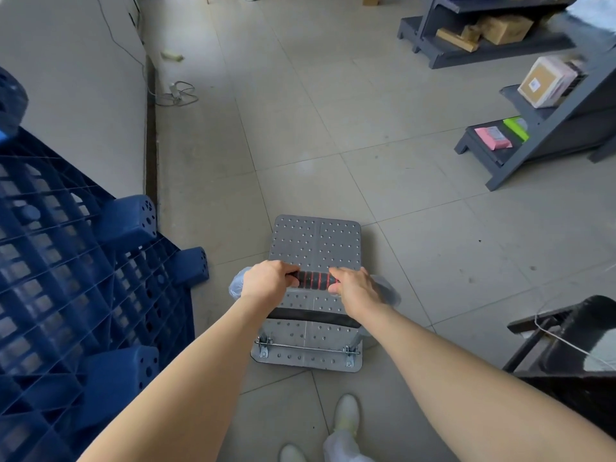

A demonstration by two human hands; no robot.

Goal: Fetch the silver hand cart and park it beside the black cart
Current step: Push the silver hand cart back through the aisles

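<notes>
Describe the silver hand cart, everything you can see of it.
The silver hand cart is a flat, rectangular platform cart, metal by the look, its grey deck dotted with rows of small studs and rounded at the corners. It stands level on the tiled floor, beside a blue plastic pallet. At the near end, hinge brackets and a thin rod hold the upright handle. The handle's grip is black with red rings; the left hand and right hand both hold it. Wheels are hidden.

text: none legible | box label [535,84]: white sticker, too blurred to read
</notes>
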